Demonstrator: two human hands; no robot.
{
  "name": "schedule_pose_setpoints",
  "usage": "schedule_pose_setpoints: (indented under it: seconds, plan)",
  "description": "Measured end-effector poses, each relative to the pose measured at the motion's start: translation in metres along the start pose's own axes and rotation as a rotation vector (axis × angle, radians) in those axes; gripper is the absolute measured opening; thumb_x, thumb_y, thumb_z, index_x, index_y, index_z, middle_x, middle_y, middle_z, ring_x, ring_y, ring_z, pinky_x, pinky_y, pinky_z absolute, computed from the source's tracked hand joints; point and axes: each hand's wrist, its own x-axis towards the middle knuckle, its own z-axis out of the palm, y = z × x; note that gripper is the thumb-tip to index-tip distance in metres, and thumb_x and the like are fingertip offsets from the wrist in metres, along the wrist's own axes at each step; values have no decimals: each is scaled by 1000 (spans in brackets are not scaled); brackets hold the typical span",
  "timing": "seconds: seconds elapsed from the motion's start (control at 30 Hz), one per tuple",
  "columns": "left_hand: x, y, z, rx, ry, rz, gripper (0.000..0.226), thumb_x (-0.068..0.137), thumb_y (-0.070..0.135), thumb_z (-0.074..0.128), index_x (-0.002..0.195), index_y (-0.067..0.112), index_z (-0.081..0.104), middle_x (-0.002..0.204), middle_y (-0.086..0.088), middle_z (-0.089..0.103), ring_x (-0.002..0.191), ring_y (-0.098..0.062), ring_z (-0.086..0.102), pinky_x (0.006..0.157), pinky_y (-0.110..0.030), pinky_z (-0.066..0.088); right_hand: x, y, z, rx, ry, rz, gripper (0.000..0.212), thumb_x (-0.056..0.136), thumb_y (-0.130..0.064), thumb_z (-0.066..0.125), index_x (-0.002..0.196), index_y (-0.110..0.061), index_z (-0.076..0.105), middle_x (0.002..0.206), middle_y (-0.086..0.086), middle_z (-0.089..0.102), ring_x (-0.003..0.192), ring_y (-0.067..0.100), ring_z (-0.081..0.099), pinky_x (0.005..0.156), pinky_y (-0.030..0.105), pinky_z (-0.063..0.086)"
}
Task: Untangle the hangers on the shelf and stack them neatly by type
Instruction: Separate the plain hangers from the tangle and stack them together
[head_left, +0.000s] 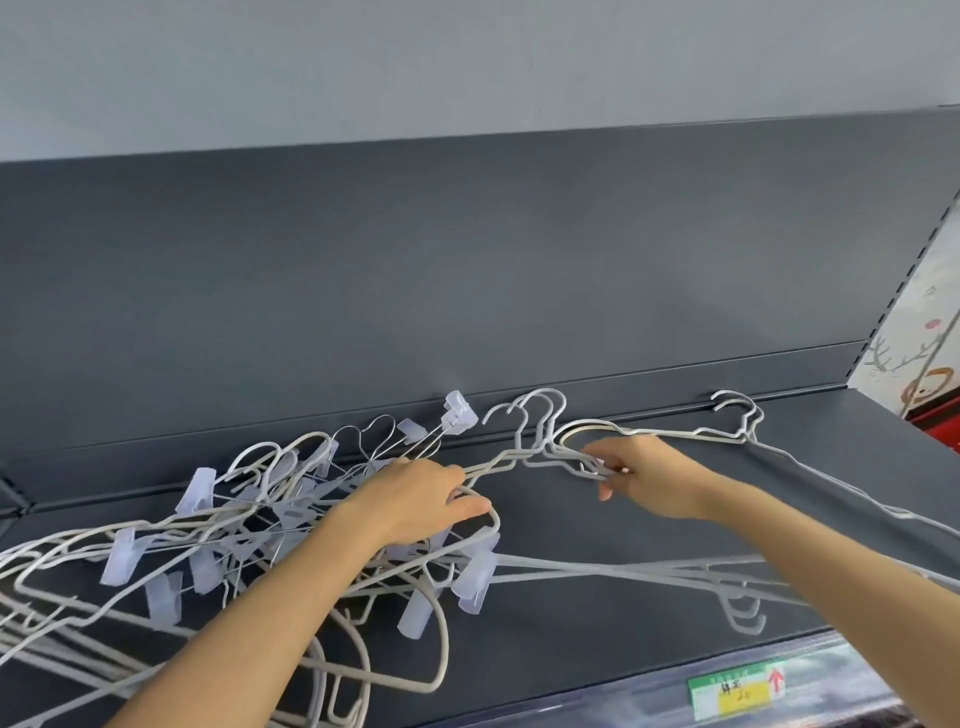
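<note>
Hands, two, bare, reaching onto a dark grey shelf (597, 639).

Item 1, far left: tangled heap (234, 525) of hangers, spread across the left half of the shelf. It mixes white coated hangers with clip hangers, whose translucent clips (195, 491) stick out at all angles.

Item 2: left hand (415, 501), palm down on the right end of the heap. Its fingers are nearly straight and the thumb is stretched out, with white wires running between them. Whether it clamps them or only presses, I cannot tell.

Item 3, centre: a few white hangers (543, 447), hooks up towards the back panel (467, 270), spanning between the two hands.

Item 4: right hand (647, 478), fingers curled and pinching the shoulder wires of those white hangers.

Item 5, right rear: rear stack (675, 432) of matching white hangers, lying flat with hooks towards the back panel.

Item 6, right front: front stack (623, 569) of white hangers, also flat, hooks pointing towards the shelf's front edge.

Item 7: price label (735, 691), green and yellow with a red arrow, on the front rail of the shelf.
</note>
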Motion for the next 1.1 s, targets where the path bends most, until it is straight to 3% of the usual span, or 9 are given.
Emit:
schedule_pose_setpoints:
  seconds: [0.23, 0.4, 0.53, 0.63, 0.8, 0.87, 0.93, 1.0, 1.1]
  plan:
    - [11, 1, 7, -44, -68, -56, 56, 85, 76, 26, 69, 24, 42, 78, 3, 52, 89, -24, 47, 81, -42, 46, -16, 18, -22, -6, 90, 28, 36, 83, 0, 48, 106, -23, 64, 71, -10, 70, 63, -12, 53, 62, 6, 39]
    - [17, 0, 9, -151, -40, -78, 60, 83, 77, 30, 62, 22, 38, 65, 6, 44, 82, -22, 39, 74, -37, 42, -15, 23, -13, -82, 62, 53, 40, 84, 0, 43, 106, -29, 59, 79, -9, 71, 72, 0, 57, 60, 11, 39]
    - [17, 0, 11, -198, -22, -100, 57, 82, 77, 34, 65, 22, 40, 68, 6, 46, 83, -22, 40, 71, -35, 39, -12, 16, 1, -67, 10, 95, 34, 88, -2, 42, 112, -18, 59, 84, -5, 69, 52, -19, 49, 48, 8, 36]
    - [18, 1, 9, -229, -19, -85, 53, 85, 73, 38, 71, 22, 40, 70, 6, 47, 75, -18, 41, 68, -33, 31, -9, 14, 9, -60, 31, 79, 22, 93, -9, 43, 107, -4, 58, 86, -1, 70, 49, -14, 49, 48, 9, 38]
    - [23, 0, 7, -219, -38, -86, 53, 86, 72, 37, 75, 20, 39, 70, 5, 47, 70, -16, 41, 68, -32, 29, -12, 12, 12, -80, 34, 63, 23, 95, -12, 40, 109, -4, 57, 87, -4, 69, 51, -5, 52, 50, 9, 40]
    - [27, -3, 11, -218, -50, -98, 56, 83, 76, 35, 74, 21, 39, 71, 5, 47, 73, -18, 41, 65, -32, 31, -11, 13, 12, -61, 26, 83, 25, 96, -14, 40, 114, -3, 54, 89, -5, 68, 52, 4, 55, 60, 21, 49]
    - [29, -3, 15, -223, -52, -110, 57, 82, 77, 35, 72, 22, 39, 71, 4, 47, 74, -19, 42, 64, -31, 32, -10, 15, 12, -27, -9, 107, 28, 96, -17, 44, 120, -7, 53, 85, -7, 64, 60, 15, 64, 69, 29, 53]
    - [30, -2, 15, -222, -49, -95, 56, 85, 74, 36, 70, 20, 37, 68, 4, 44, 69, -18, 39, 60, -29, 30, -11, 15, 13, -6, -48, 125, 37, 95, -25, 51, 130, -14, 50, 86, -9, 60, 77, 18, 68, 75, 27, 50]
    - [29, 0, 13, -249, -62, -74, 54, 89, 68, 37, 70, 18, 39, 65, 3, 39, 62, -16, 36, 57, -28, 28, -22, 11, 14, 5, -138, 143, 73, 83, -50, 63, 144, -29, 31, 136, -6, 51, 125, 17, 50, 102, 29, 39]
